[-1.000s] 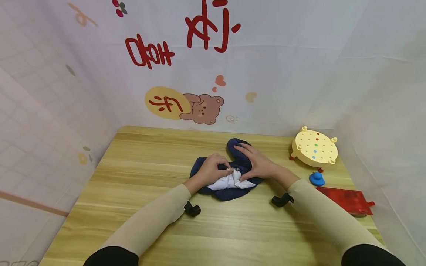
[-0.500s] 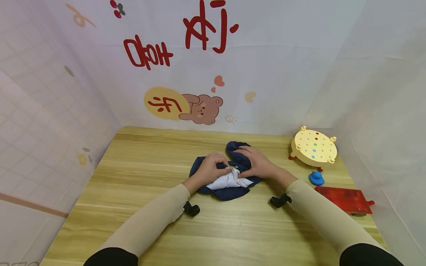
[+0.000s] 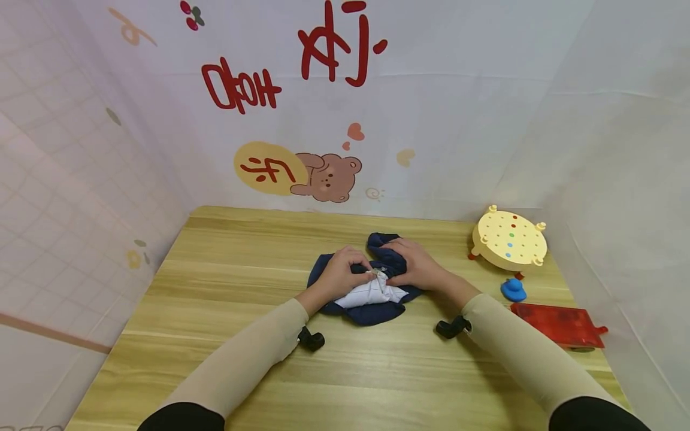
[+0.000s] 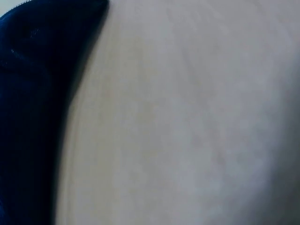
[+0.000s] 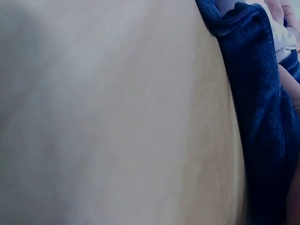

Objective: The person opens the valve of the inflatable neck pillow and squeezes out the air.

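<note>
Okay, so there's a bunched navy cloth item (image 3: 373, 315) around the middle of the wooden table (image 3: 215, 293), with a white piece (image 3: 362, 296) showing from its folds. The left hand (image 3: 339, 276) has thumb and forefinger pinching the white's upper edge; whatever's right at the tips is too small to make out. The right hand (image 3: 419, 266) curves over the navy folds, thumb apart from the fingers, holding a bunch of it. My worry: that pinch looks tiny, so a hard pull from the right could slip the white free, or a loose fold could get caught between the fingertips. The black gadget (image 3: 311, 339) by the left wrist might snag fabric too. Mostly it's the hands themselves blocking the view of the spot. Off to the right there's a round yellow pegged thing (image 3: 525, 242), a blue duck-ish toy (image 3: 514, 291) and a flat red box (image 3: 557, 326); the right sleeve (image 3: 530, 356) runs just beside the box, so a swinging elbow could bump it.
</note>
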Demonstrator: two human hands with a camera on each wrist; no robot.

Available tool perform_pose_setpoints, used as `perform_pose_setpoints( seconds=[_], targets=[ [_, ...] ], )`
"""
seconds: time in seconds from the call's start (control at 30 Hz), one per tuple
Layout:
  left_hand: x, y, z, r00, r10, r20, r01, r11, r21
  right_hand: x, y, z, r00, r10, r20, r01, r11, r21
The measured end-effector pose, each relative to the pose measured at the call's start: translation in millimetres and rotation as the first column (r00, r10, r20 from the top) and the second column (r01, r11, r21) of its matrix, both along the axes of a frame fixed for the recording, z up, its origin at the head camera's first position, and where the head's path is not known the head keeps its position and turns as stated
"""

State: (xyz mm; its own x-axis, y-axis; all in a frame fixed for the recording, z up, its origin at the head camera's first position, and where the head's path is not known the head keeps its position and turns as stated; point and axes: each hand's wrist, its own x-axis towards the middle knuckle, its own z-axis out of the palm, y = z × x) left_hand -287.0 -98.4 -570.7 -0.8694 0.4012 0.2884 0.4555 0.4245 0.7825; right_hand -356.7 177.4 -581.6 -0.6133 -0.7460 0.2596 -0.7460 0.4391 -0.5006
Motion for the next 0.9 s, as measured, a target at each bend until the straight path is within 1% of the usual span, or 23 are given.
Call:
perform_pose_setpoints(
  seconds=[0.1,0.2,0.33,0.47,0.63,0.73,0.83,0.9],
  targets=[
    [0.3,-0.5,0.0,1.000,0.001,0.000,-0.001,1.000,-0.001,-0.4,0,-1.5,1.000,0.010,0.005,-0.010,1.000,-0.021],
    [0.0,-0.9,-0.9,1.000,0.000,-0.001,0.000,1.000,0.001,-0.7,0,-2.9,0.999,0.017,0.032,-0.016,0.999,-0.042],
    [0.0,-0.7,-1.4,1.000,-0.005,0.003,0.005,1.000,0.007,-0.7,1,-4.4,0.998,0.006,0.065,-0.002,0.998,-0.062],
    [0.4,-0.8,-1.3,1.000,-0.005,0.000,0.005,1.000,0.012,-1.2,2,-6.4,0.998,-0.005,0.068,0.010,0.997,-0.070],
    [0.4,-1.8,-2.6,1.000,-0.007,-0.007,0.007,1.000,-0.001,-1.0,0,-6.6,0.996,0.006,0.083,0.000,0.997,-0.081],
    [0.2,-2.1,-3.6,1.000,-0.019,0.012,0.019,1.000,-0.009,0.8,1,-3.4,0.987,0.006,0.159,0.007,0.997,-0.079],
    [-0.1,-1.1,-3.9,0.999,-0.019,0.037,0.020,1.000,-0.012,4.2,3,3.3,0.961,0.000,0.277,0.021,0.997,-0.075],
    [0.2,-0.2,-4.3,0.999,-0.021,0.044,0.021,1.000,-0.015,6.9,6,8.4,0.950,0.013,0.312,0.012,0.997,-0.078]
  ],
)
